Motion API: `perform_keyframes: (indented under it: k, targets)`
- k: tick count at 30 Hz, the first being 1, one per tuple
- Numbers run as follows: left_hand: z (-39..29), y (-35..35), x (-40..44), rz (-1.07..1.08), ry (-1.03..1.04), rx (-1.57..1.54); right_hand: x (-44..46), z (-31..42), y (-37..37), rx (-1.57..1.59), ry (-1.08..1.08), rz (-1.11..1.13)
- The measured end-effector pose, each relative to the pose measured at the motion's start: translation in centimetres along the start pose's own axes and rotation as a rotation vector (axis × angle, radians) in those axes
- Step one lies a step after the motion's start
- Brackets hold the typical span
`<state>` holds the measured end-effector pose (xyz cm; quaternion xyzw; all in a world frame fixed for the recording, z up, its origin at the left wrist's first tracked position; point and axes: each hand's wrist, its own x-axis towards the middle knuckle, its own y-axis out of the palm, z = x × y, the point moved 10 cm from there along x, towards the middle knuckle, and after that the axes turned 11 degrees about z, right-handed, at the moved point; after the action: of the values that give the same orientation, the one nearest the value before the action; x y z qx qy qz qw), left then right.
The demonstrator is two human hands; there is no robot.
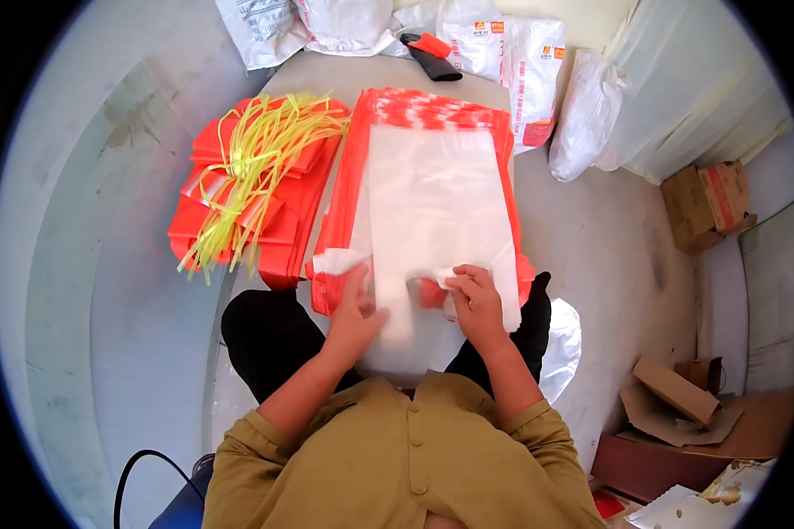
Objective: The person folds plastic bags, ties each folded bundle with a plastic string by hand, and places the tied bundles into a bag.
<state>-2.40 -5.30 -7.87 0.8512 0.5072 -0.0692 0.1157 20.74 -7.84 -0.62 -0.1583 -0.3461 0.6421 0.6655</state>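
Note:
A white, slightly see-through plastic bag (437, 194) lies flat over a pile of red and white plastic bags (520, 269) in front of me. My right hand (478, 304) pinches a crumpled bit of white plastic near the bag's lower right part. Beside the pinch, a gap lets the red beneath show through. At the bag's lower left edge is my left hand (354, 316), its thumb and fingers apart, slightly blurred. Whether it touches the plastic is hard to tell.
Folded red bags (278, 229) with loose yellow ties (256, 159) lie left of the pile. White printed sacks (529, 79) line the back. A dark and red bundle (432, 57) lies before them. Cardboard boxes (706, 203) stand at the right.

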Motion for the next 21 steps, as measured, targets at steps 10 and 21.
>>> perform_keyframes:
  k: [10,21]
  targets:
    - [-7.1,4.5,4.9,0.061,0.148,0.408,-0.6,-0.9,0.8,0.029,0.072,0.04]
    - [-4.8,6.7,8.3,0.202,0.039,0.191,-0.4,1.5,-0.2,-0.088,-0.075,0.025]
